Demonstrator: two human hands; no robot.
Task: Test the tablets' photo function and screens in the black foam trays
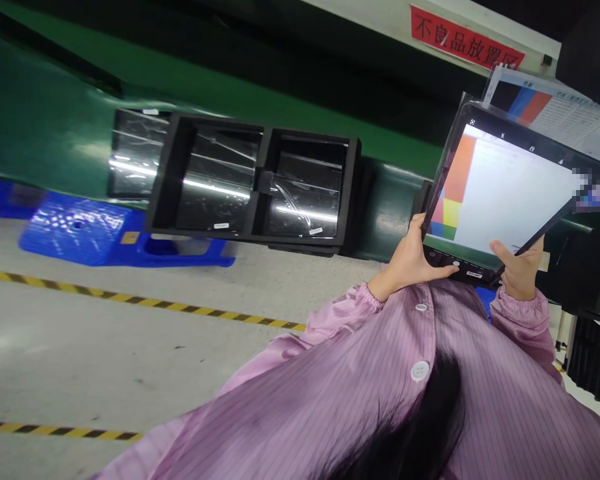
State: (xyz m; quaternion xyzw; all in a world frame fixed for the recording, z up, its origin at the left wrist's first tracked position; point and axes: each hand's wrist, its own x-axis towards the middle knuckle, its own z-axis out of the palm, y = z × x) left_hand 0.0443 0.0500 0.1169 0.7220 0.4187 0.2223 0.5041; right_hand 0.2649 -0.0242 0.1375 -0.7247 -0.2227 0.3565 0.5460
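Observation:
A tablet [505,193] with a lit screen and a black frame is held up in front of my chest, tilted. On its screen are a large pale area, an orange strip and small red, blue and yellow patches. My left hand [414,257] grips the lower left corner, its thumb lying along the bottom edge. Closed on the lower right edge is my right hand [520,263], the thumb over the screen. Behind the tablet stands a printed sheet [575,120] with colour blocks and lines of text.
A black two-compartment tray [353,193] holding glossy dark panels lies on the green bench surface [50,120]. Another film-covered panel [136,153] sits beside it. Below are a blue plastic stool [75,230] and yellow-black floor tape [145,301]. A red sign [465,37] hangs behind.

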